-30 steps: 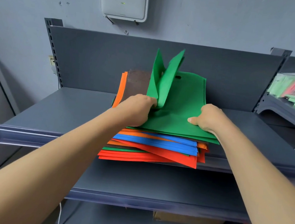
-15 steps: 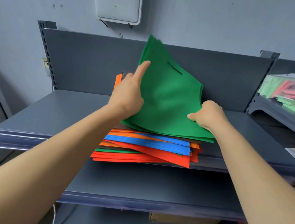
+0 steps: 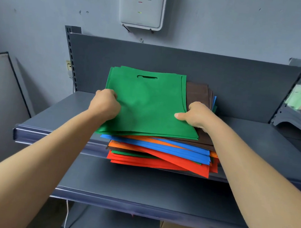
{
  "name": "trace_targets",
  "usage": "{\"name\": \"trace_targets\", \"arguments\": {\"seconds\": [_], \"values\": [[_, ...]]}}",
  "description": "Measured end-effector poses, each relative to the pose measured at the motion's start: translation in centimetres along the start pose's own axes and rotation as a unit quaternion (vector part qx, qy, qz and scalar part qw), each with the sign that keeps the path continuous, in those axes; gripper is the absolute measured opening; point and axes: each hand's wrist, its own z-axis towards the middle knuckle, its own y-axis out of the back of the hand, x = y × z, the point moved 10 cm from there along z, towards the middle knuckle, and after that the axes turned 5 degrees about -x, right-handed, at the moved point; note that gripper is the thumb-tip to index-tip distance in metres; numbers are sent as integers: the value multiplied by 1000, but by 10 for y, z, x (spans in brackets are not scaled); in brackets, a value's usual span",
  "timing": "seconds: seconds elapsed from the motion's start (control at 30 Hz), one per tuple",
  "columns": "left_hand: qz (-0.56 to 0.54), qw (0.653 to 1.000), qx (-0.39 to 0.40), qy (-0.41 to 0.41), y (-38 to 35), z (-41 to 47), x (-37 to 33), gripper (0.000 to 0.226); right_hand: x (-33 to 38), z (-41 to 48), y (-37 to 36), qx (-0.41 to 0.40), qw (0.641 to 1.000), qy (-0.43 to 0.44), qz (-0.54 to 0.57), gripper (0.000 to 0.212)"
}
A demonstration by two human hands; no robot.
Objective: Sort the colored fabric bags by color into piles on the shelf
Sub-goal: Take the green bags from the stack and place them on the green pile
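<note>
Grey shelf [image 3: 56, 114], green bags [image 3: 147, 104] now flattened (earlier lifted), left hand [image 3: 105, 104], right hand [image 3: 195, 114] gripping edges

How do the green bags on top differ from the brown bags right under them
The green bags lie on top, fully in view, with a cut-out handle slot showing; the brown bags sit beneath, showing only along the right side and near edge, no slot visible. The green ones are gripped at both sides by the left hand and right hand; the brown ones are shifted rightward. Both are flat fabric on the same mixed stack.
</note>
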Motion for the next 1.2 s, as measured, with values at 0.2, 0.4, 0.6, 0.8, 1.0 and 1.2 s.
{"name": "trace_targets", "arguments": {"seconds": [0.2,0.4,0.6,0.8,1.0,1.2], "values": [[-15,998,55,34,-8,4,18,12,5,7,-9,33,998,-45,28,66],[-9,999,36,-33,-1,8,4,61,11,13,-12,30,998,-39,50,74],[84,982,-61,-161,19,-9,-28,63,48,9,4,-78,989,116,-46,59],[151,963,-147,-171,52,-48,-38,63,77,-22,26,-186,951,225,-98,45],[177,955,-223,-79,100,-100,-8,67,118,-67,19,-226,917,324,-60,43],[206,938,-279,-18,158,-158,37,56,177,-118,-14,-186,894,407,-3,46]]}}
